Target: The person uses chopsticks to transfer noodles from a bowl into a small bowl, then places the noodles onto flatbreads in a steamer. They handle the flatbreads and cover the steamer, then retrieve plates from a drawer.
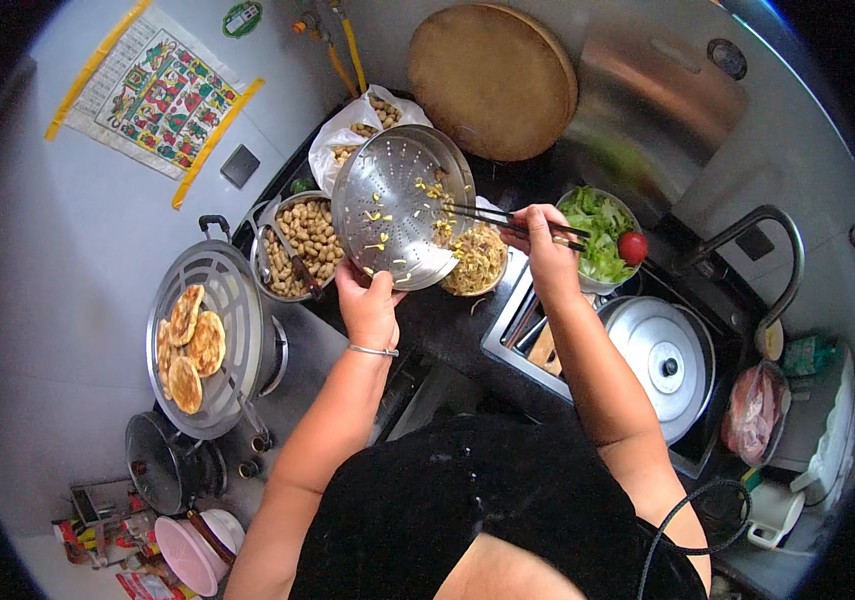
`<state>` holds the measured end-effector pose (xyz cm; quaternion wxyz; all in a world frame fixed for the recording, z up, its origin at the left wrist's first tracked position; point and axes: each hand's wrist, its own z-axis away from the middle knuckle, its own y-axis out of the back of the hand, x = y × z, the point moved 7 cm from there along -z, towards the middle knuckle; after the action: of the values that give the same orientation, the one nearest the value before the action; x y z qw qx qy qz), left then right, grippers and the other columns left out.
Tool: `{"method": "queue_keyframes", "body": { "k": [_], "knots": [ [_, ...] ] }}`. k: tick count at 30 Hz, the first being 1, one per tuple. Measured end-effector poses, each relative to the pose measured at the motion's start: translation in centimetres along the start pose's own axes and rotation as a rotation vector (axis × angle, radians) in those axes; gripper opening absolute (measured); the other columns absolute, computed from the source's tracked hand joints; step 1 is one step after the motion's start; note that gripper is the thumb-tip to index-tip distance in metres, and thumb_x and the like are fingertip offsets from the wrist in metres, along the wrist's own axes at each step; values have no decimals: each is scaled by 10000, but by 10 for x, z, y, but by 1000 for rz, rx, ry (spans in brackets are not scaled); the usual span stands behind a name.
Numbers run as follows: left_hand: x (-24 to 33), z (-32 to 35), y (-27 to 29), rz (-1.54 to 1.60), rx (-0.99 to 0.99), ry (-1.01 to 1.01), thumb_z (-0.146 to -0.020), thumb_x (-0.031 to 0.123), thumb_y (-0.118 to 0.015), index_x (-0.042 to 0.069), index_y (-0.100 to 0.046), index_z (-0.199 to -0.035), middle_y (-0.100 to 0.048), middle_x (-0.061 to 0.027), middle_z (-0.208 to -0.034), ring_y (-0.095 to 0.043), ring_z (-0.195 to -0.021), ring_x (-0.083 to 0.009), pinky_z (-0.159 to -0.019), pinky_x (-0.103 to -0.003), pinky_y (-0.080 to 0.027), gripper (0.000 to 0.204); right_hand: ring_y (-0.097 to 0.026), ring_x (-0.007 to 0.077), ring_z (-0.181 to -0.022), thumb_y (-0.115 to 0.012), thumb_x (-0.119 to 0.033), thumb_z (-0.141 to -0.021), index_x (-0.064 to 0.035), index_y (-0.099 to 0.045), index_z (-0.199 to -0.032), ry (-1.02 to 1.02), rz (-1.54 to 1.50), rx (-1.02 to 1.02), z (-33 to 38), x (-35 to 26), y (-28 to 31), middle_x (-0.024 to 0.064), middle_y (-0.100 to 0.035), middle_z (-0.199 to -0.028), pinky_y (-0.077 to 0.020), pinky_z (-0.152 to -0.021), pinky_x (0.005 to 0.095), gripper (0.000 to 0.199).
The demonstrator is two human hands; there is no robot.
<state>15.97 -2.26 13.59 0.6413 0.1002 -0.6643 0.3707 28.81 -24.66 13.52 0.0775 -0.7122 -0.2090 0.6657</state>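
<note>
My left hand [369,305] grips the lower rim of a metal colander [397,190], which is tilted to the right. Bits of yellow bean sprouts cling to its inside. Below its right edge stands a bowl of bean sprouts [475,262], partly hidden by the colander. In my right hand [548,250] is a pair of dark chopsticks [492,214], their tips reaching inside the colander near the sprouts. Just past that hand sits a bowl of green lettuce [599,232] with a red tomato [632,248].
A pot of peanuts [309,240] and a plastic bag of peanuts [379,110] stand left of the colander. Flatbreads [192,345] lie on a steamer rack at far left. A round board [487,85] leans behind. At right are a lidded pot [652,350] and a faucet [797,250].
</note>
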Motion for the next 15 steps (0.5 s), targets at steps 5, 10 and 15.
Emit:
{"method": "queue_keyframes", "body": {
  "k": [5, 10, 15],
  "knots": [
    [0, 0, -6, -31, -20, -70, -728, -51, -508, 34, -383, -1164, -509, -67, -1061, -556, -926, -159, -673, -281, -518, 462, -626, 197, -769, -482, -243, -942, -8, -547, -896, 172, -28, 64, -19, -21, -6, 92, -591, -867, -536, -725, 326, 248],
    [-10, -8, 3, -59, -36, -137, -713, -56, -518, -5, -384, -1165, -522, -52, -1005, -530, -900, -126, -697, -221, -457, 474, -616, 184, -714, -488, -243, -933, -12, -547, -866, -27, 71, 43, -13, 7, 11, 98, -588, -829, -546, -677, 312, 247],
    [-7, -8, 2, -27, -28, -162, -717, -56, -512, 1, -396, -1147, -522, -41, -989, -531, -849, -121, -655, -224, -455, 449, -625, 198, -740, -455, -255, -951, -8, -533, -895, 48, -58, 82, -3, -18, 9, 104, -580, -841, -544, -681, 319, 265]
  ]
}}
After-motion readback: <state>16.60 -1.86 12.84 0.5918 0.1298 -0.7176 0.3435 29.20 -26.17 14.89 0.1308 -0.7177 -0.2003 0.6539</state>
